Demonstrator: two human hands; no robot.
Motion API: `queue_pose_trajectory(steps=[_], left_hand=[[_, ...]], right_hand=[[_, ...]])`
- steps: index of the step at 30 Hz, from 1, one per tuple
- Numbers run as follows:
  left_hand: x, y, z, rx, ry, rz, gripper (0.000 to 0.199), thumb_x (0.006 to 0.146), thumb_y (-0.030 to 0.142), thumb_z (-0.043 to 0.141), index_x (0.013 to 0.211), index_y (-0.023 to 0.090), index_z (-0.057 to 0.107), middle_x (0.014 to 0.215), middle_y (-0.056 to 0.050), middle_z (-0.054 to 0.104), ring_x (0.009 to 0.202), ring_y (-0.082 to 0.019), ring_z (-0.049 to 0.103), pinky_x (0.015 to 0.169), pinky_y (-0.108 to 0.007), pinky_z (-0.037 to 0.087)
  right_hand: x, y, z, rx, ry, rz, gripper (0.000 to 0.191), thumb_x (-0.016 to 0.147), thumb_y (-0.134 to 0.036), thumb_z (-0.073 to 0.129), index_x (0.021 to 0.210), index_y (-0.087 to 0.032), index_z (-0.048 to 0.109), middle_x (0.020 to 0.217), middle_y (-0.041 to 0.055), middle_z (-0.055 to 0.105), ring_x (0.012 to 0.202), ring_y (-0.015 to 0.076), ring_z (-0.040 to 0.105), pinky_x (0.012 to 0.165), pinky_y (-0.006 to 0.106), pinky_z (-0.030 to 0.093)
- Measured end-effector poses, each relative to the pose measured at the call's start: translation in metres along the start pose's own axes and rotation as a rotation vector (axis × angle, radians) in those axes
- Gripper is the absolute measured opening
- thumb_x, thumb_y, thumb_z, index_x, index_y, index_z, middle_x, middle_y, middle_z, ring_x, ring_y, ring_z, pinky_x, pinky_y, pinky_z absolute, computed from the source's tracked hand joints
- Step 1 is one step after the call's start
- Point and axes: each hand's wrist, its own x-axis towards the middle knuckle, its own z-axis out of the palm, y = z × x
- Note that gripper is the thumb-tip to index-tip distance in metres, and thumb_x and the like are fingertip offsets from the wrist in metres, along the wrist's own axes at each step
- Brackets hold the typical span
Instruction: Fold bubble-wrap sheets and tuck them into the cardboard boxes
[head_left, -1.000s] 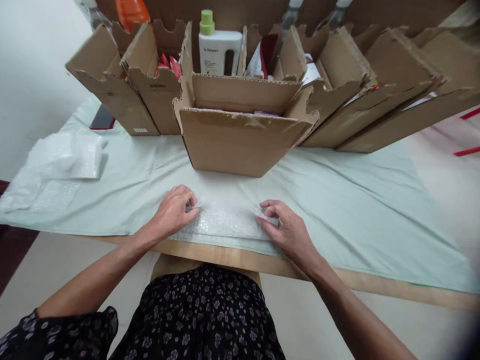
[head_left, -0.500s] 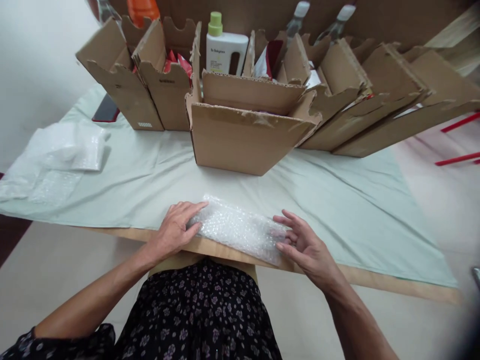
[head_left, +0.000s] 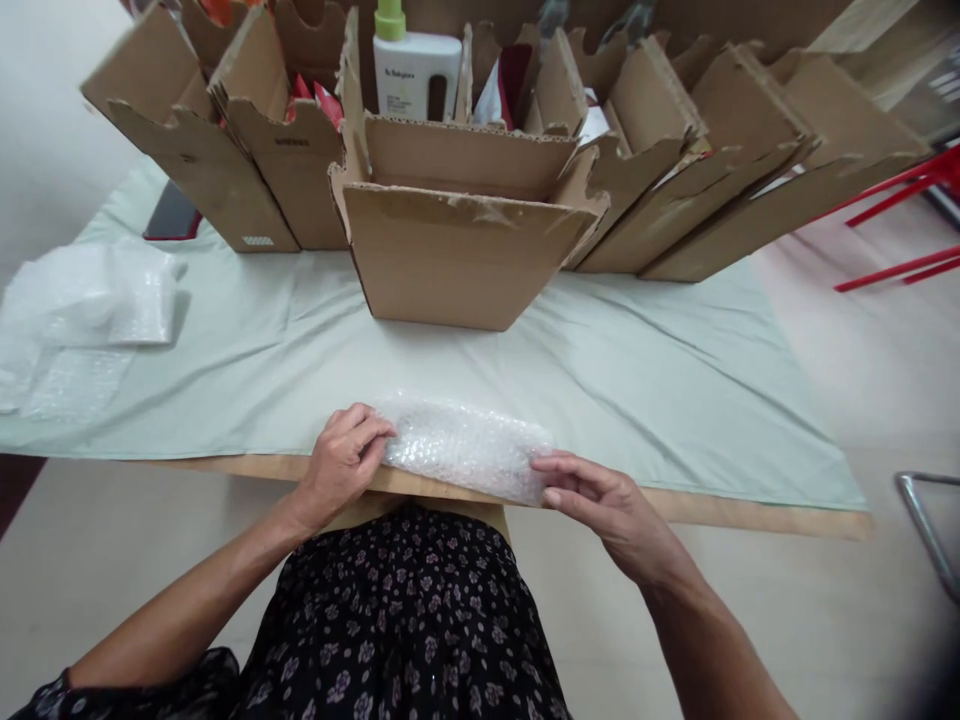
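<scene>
On my feed, the left hand [head_left: 343, 455] and right hand [head_left: 613, 508] now pinch the 2 ends of the bubble wrap [head_left: 461, 447], narrower than 0.5 s ago, so both ends look controlled. It lies along the bench's [head_left: 750, 514] near edge. Beyond stands 1 cardboard box [head_left: 442, 255], then a white bottle [head_left: 409, 75].

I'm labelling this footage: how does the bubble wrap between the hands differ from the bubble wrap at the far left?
The bubble-wrap strip has the left hand at one end and the right hand at the other; no hand touches the bubble-wrap pile. The strip is long and narrow; the pile is a broader, uneven heap. Both are translucent, bubbled plastic.
</scene>
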Motion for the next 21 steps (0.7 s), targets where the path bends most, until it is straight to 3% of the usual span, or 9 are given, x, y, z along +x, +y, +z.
queue_pose_trajectory(steps=[2,5,7,10,13,15,17,19,21], left_hand=[[-0.003,0.000,0.001,-0.005,0.013,0.013,0.025,0.096,0.016,0.048,0.093,0.023,0.072,0.086,-0.005,0.067,0.087,-0.021,0.065,0.080,-0.037,0.054],[-0.006,0.000,0.000,-0.020,-0.008,0.032,0.026,0.097,0.014,0.048,0.096,0.022,0.073,0.092,-0.006,0.070,0.089,-0.021,0.068,0.081,-0.037,0.055],[-0.006,0.002,-0.007,-0.057,-0.071,0.034,0.027,0.096,0.012,0.048,0.096,0.023,0.072,0.091,-0.005,0.072,0.085,-0.020,0.069,0.077,-0.035,0.057],[-0.001,0.011,-0.029,-0.109,-0.076,0.120,0.028,0.097,0.010,0.047,0.098,0.023,0.072,0.086,-0.004,0.072,0.078,-0.017,0.070,0.069,-0.031,0.058],[0.018,0.027,-0.064,0.031,0.202,0.320,0.030,0.095,0.010,0.055,0.110,0.029,0.073,0.095,-0.004,0.074,0.090,-0.021,0.071,0.081,-0.037,0.061],[0.043,0.039,-0.090,0.162,0.395,0.413,0.033,0.092,0.014,0.064,0.116,0.035,0.073,0.098,-0.003,0.073,0.098,-0.025,0.070,0.091,-0.044,0.060],[0.080,0.049,-0.112,0.247,0.497,0.413,0.027,0.092,0.021,0.066,0.114,0.037,0.074,0.093,-0.003,0.070,0.102,-0.028,0.068,0.097,-0.050,0.057],[0.123,0.056,-0.127,0.314,0.566,0.358,0.023,0.097,0.028,0.060,0.113,0.031,0.075,0.098,-0.006,0.069,0.110,-0.030,0.065,0.106,-0.055,0.050],[0.165,0.059,-0.137,0.359,0.553,0.313,0.027,0.098,0.026,0.052,0.112,0.024,0.076,0.101,-0.006,0.069,0.111,-0.027,0.064,0.106,-0.050,0.048]], right_hand=[[0.003,0.001,0.007,-0.114,-0.044,-0.034,0.032,0.084,-0.046,0.079,0.110,-0.027,0.082,0.108,0.0078,0.079,0.092,0.0248,0.074,0.080,0.040,0.065],[0.006,0.005,0.016,-0.369,-0.066,-0.150,0.027,0.092,-0.033,0.067,0.115,-0.028,0.079,0.108,0.0054,0.080,0.092,0.0250,0.076,0.081,0.043,0.066],[0.006,0.005,0.017,-0.533,-0.077,-0.283,0.028,0.096,-0.025,0.058,0.114,-0.030,0.079,0.108,0.0034,0.081,0.095,0.0247,0.077,0.087,0.045,0.066],[0.004,-0.010,0.011,-0.709,-0.004,-0.579,0.037,0.099,-0.016,0.051,0.118,-0.034,0.077,0.100,0.0014,0.081,0.087,0.0226,0.078,0.077,0.039,0.067],[0.007,-0.052,-0.003,-0.849,0.317,-0.913,0.056,0.096,-0.009,0.056,0.140,-0.043,0.065,0.104,0.0018,0.080,0.089,0.0227,0.078,0.076,0.036,0.066],[0.018,-0.091,-0.012,-0.977,0.641,-1.107,0.069,0.093,-0.008,0.064,0.149,-0.047,0.055,0.103,0.0008,0.080,0.087,0.0228,0.077,0.080,0.036,0.065],[0.039,-0.134,-0.021,-1.080,0.985,-1.313,0.063,0.090,-0.011,0.071,0.143,-0.045,0.062,0.095,0.0000,0.080,0.077,0.0214,0.076,0.075,0.034,0.063],[0.069,-0.173,-0.028,-1.069,1.019,-1.319,0.037,0.094,-0.016,0.065,0.126,-0.034,0.074,0.105,0.0040,0.080,0.090,0.0234,0.076,0.086,0.039,0.060],[0.101,-0.204,-0.033,-0.961,0.874,-1.186,0.026,0.099,-0.021,0.057,0.114,-0.019,0.078,0.105,0.0101,0.079,0.097,0.0226,0.073,0.090,0.038,0.057]])
